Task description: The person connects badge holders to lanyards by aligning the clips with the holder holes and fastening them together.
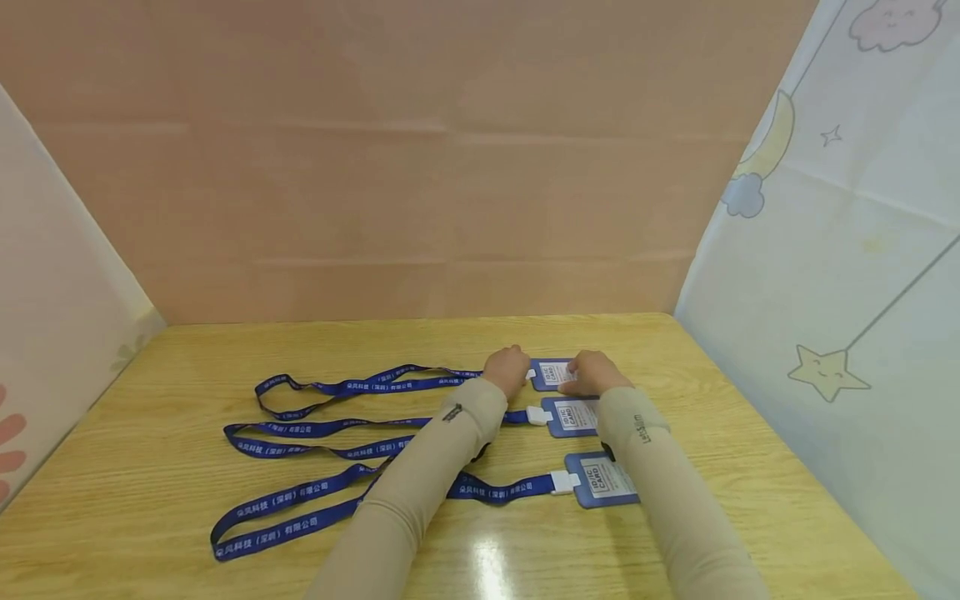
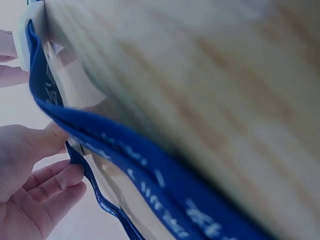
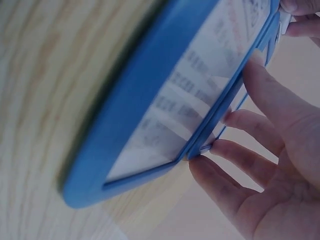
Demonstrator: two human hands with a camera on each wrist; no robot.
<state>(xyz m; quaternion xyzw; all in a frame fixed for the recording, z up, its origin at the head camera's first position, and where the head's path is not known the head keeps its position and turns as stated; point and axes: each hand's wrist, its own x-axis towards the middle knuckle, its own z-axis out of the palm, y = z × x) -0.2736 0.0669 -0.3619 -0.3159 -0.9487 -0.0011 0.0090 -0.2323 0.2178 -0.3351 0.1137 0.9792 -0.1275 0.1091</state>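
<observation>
Three blue lanyards with ID card holders lie in rows on the table. My left hand [image 1: 507,369] is at the farthest lanyard, close to its white clip; in the left wrist view its thumb and fingers pinch the blue strap [image 2: 90,175]. At the right end of that row, my right hand [image 1: 596,372] holds the farthest card holder [image 1: 546,375] by its edge, thumb on one face and fingers on the other. Nearer to me are the middle card holder [image 1: 573,416] and the nearest card holder [image 1: 600,481], the latter partly covered by my right sleeve.
The wooden table [image 1: 150,483] has a brown backdrop [image 1: 360,192] behind it and patterned panels on both sides. The middle strap [image 1: 292,428] and nearest strap [image 1: 277,533] stretch leftward in loops, passing beneath my left forearm.
</observation>
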